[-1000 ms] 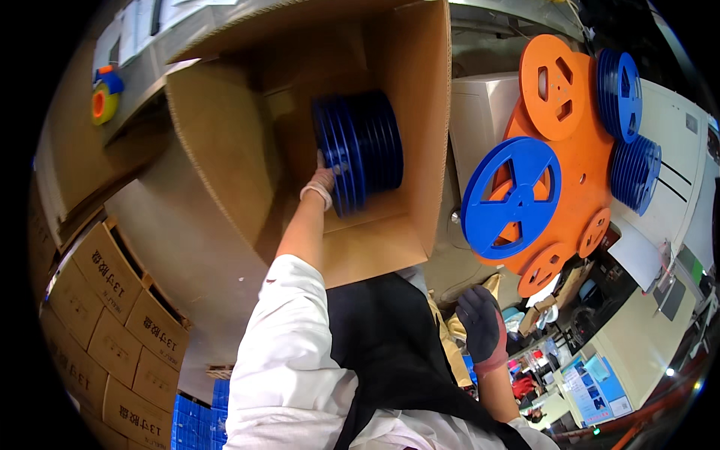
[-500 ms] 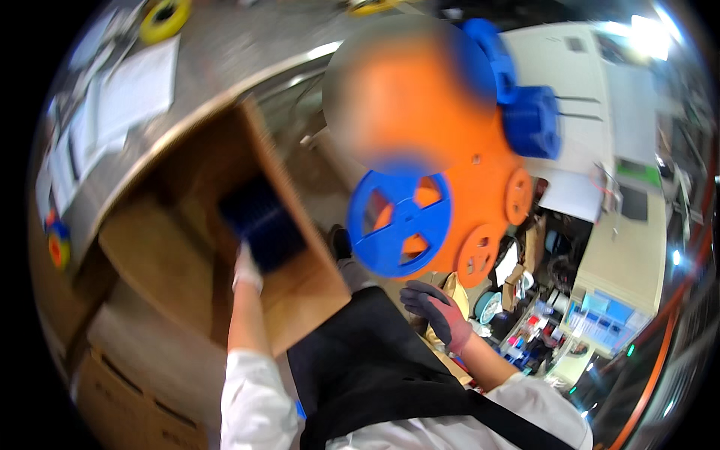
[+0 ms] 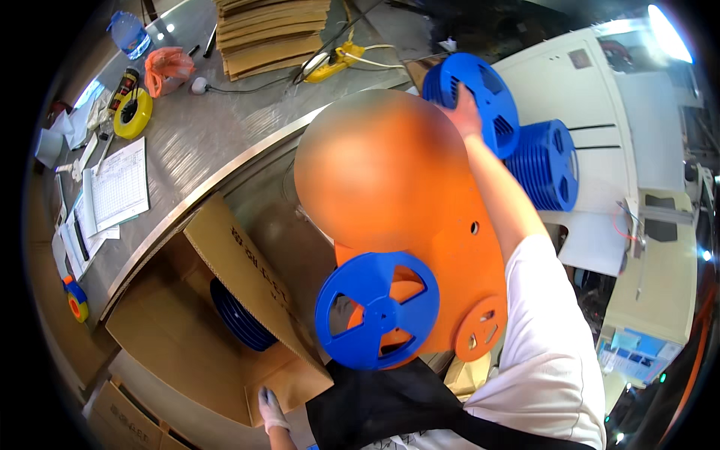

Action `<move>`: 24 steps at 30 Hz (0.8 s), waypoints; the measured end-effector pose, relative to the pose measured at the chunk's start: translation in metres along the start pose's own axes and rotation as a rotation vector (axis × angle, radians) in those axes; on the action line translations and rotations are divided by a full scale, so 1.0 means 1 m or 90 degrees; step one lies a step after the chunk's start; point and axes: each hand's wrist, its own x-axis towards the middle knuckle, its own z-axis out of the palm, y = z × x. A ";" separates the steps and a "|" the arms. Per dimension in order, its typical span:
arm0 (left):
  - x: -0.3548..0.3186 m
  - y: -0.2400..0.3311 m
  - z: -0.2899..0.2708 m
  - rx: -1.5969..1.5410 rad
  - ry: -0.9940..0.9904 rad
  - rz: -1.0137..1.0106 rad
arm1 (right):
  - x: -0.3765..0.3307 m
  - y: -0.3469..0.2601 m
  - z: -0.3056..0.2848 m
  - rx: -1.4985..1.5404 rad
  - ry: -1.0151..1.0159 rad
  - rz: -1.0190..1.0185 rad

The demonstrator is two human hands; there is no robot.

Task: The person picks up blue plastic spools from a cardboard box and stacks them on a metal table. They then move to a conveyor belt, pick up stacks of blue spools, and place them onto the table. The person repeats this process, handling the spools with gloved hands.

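Touching slotted blue reels (image 3: 495, 97), the right hand (image 3: 463, 115) curls, the left hand (image 3: 271, 410) lies straighter, both grips unclear.

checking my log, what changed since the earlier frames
The left hand released the blue reels in the box, drawing back to its near edge. The right hand reached forward to the upper reel stack. The large blue reel stays on the orange plate.
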 end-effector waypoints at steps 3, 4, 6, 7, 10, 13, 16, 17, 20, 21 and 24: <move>-0.050 -0.034 0.019 0.031 0.023 0.008 | 0.061 0.007 0.031 0.058 -0.156 0.278; -0.063 -0.040 0.028 0.021 0.043 0.049 | 0.071 0.018 0.046 0.062 -0.243 0.336; -0.081 -0.039 0.037 0.122 0.020 0.080 | 0.068 0.030 0.059 -0.083 -0.233 0.228; -0.090 -0.032 0.042 0.173 0.007 0.094 | 0.056 0.024 0.064 -0.122 -0.193 0.241; -0.100 -0.008 0.052 -0.115 -0.053 -0.052 | 0.033 0.027 0.066 -0.150 -0.149 0.249; -0.100 0.016 0.049 -0.116 -0.083 -0.013 | 0.015 0.057 0.031 -0.111 -0.207 0.201; -0.105 0.008 0.042 -0.042 -0.049 0.043 | -0.011 -0.002 -0.046 -0.048 -0.265 0.213; -0.101 0.013 0.037 -0.064 -0.061 0.055 | -0.018 0.009 -0.061 -0.071 -0.159 0.176; -0.099 0.031 0.014 -0.085 -0.107 0.063 | -0.063 0.010 -0.145 0.251 0.024 0.096; -0.100 0.043 0.011 -0.088 -0.124 0.058 | -0.087 -0.016 -0.186 0.481 -0.009 0.164; -0.101 0.073 0.001 -0.059 -0.141 0.077 | -0.161 -0.028 -0.269 0.884 -0.224 0.221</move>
